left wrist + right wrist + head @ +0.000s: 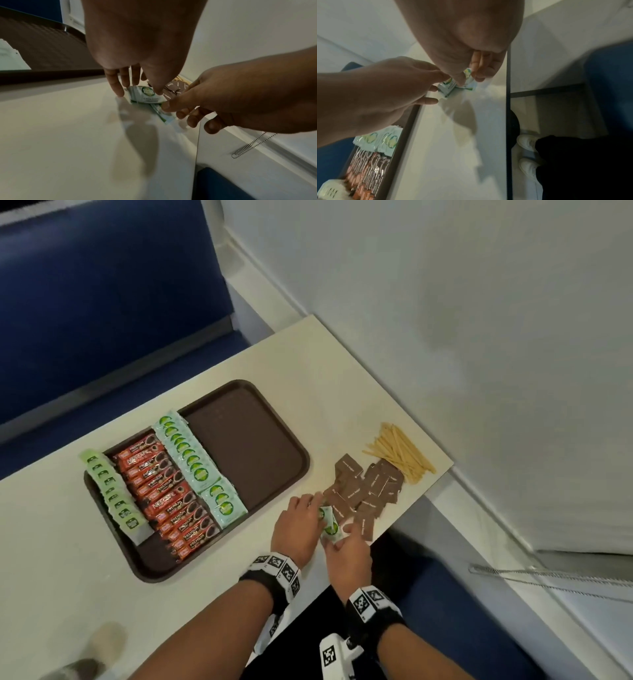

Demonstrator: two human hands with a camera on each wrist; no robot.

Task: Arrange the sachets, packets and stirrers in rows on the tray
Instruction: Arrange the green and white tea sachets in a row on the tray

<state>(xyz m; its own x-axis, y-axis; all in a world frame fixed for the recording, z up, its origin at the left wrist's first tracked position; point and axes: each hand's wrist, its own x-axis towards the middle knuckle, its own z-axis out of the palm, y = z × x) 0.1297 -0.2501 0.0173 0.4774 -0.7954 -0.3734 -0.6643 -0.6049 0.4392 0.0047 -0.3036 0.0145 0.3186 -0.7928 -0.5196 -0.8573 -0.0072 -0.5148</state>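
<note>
Both our wrists wore black straps with square-patterned tags. Our left hand (298,520) and right hand (349,551) met over the near edge of the surface (329,378), on a few pale green sachets (330,525) lying there. Our right thumb and fingers (475,63) pinched one end of them; our left fingers (114,82) were spread and nearly straight, their tips resting at the sachets' other side.

Just beyond our hands, toward the right edge, brown sachets (364,491) lay in a loose heap, and wooden stirrers (399,451) lay bunched near the far right corner, touching the heap.

Left of our hands sat the brown tray (253,446). Its left half carried three rows: green packets (113,494) along the left rim, red packets (168,501) beside them, then more pale green sachets (197,463). Its right half showed bare brown.
</note>
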